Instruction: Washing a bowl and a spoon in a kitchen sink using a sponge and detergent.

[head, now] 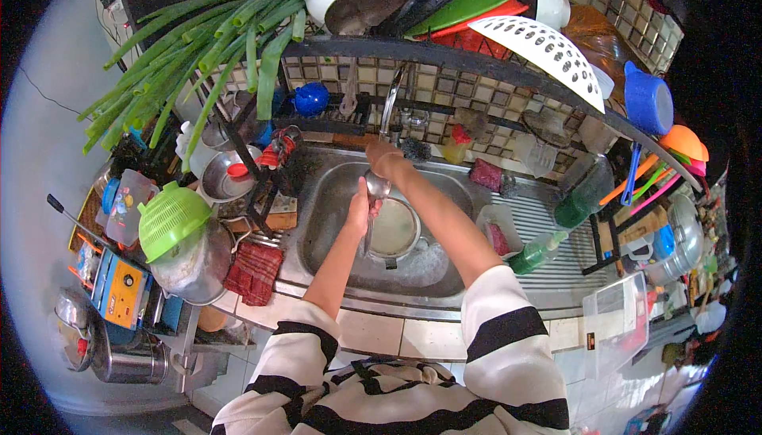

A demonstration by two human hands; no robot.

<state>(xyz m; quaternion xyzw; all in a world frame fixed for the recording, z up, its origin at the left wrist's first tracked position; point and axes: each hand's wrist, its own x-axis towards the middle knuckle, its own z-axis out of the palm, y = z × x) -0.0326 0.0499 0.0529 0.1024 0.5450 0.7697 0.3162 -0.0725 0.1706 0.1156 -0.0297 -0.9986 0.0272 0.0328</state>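
Note:
My left hand (361, 212) grips a shiny metal utensil (376, 186), which looks like a ladle or large spoon, over the steel sink basin (321, 244). Up at the base of the curved chrome faucet (391, 98) is my right hand (384, 158), close to the utensil's rounded end; its fingers are partly hidden, so whether it touches the tap or the utensil is unclear. Below both hands, a round pot (394, 229) with cloudy liquid stands in the basin. Suds (430, 262) lie beside it on the basin floor.
On the ribbed drainboard (553, 268) lies a green bottle (533, 253) beside a plastic container (497, 226). A red cloth (255, 271) hangs left of the sink. Overhead, a dark rack (428, 51) carries green onions (196, 48), bowls and a white colander (542, 54).

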